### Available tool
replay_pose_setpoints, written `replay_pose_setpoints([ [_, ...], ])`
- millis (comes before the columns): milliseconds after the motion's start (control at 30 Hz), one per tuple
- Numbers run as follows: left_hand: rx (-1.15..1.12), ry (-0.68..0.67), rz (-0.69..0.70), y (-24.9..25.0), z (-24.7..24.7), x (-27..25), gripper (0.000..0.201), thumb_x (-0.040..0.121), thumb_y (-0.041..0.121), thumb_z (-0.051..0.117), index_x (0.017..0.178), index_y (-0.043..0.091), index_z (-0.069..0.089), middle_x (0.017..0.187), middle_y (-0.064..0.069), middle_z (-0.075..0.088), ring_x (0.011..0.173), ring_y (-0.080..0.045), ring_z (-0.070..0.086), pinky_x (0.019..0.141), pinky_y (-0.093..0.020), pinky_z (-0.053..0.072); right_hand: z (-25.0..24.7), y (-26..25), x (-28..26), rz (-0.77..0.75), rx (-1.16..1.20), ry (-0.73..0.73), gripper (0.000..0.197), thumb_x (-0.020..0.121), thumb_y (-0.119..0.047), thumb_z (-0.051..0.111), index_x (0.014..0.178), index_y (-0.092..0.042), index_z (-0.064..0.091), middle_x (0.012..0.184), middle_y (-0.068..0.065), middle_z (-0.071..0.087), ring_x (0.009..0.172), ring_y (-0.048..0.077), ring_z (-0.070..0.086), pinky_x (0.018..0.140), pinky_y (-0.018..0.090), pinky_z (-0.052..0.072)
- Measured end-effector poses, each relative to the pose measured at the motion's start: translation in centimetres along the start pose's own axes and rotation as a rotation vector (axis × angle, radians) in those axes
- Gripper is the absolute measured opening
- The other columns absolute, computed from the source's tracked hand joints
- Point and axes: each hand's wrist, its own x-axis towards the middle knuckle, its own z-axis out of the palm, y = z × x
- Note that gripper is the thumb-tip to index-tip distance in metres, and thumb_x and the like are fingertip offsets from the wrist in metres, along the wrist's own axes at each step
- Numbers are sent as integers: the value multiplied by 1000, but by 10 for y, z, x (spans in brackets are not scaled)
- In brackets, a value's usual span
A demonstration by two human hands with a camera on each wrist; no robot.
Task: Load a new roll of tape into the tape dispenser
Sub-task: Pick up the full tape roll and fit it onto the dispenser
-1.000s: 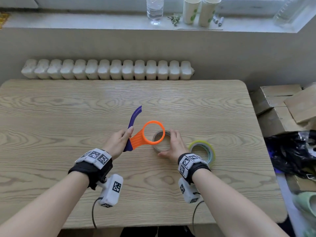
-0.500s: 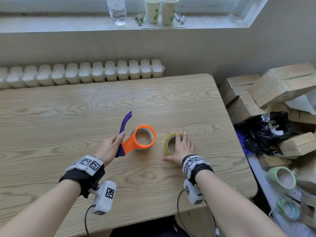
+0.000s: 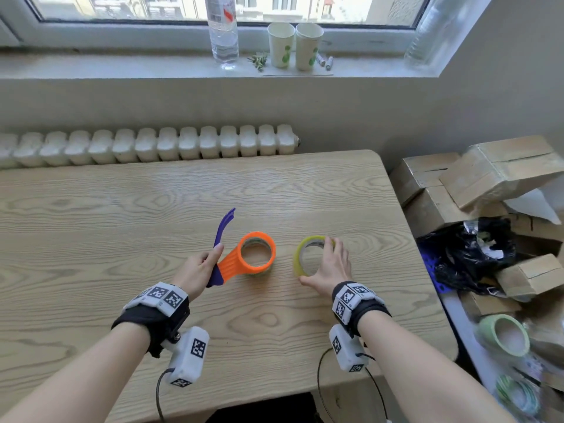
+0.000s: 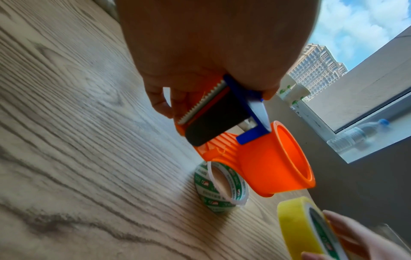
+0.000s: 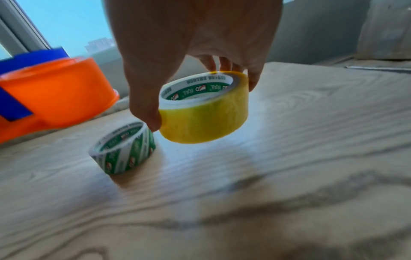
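The yellow tape roll (image 5: 203, 112), flat on the counter a second ago and already under the right hand half a second ago, is now lifted clear of the wood and tilted, pinched across its width by the right hand (image 3: 331, 267), thumb on the near outer face and fingertips (image 5: 224, 64) hooked over the far rim. Its green-printed core faces up and toward the dispenser. Just to its left, the left hand (image 3: 198, 271) keeps its closed grip on the handle of the orange tape dispenser (image 3: 248, 257), fingers and thumb wrapped round the stem where the blue lever (image 3: 224, 225) joins it; the left wrist view shows the serrated blade (image 4: 201, 103) close under the fingers. The dispenser's orange hub ring hangs above a second, green-and-white printed roll (image 5: 124, 149) that sits flat on the counter (image 3: 122, 215); whether ring and roll touch cannot be told. The yellow roll and the hub are near but apart. Beyond the counter, a bottle (image 3: 222, 32) and two paper cups (image 3: 294, 45) stand on the windowsill, with cardboard boxes (image 3: 488, 175) stacked at right.
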Motion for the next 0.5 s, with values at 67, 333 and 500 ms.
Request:
replay_pose_setpoints([
  [67,-2,13,-12,3,-7,-1,71,63,79,31,68,11,53,59,-6,53,57,-23,47,64,-35,36,-14,-14,-1,-56,37,46,118,58,-44,80,146,-8,12,151,13,18,138,31,21,114,42,25],
  [333,74,111,7,36,-31,-17,47,93,50,39,56,21,39,54,4,45,53,-15,43,58,-33,29,-63,-81,-10,-424,201,192,118,54,-54,81,144,-9,19,144,8,33,133,25,29,113,38,27],
  [500,19,100,42,51,-38,-18,45,91,54,40,59,23,42,54,3,51,55,-19,49,59,-33,34,-69,-110,-20,-561,178,205,116,52,-54,80,143,-12,21,137,6,39,126,23,36,108,41,34],
])
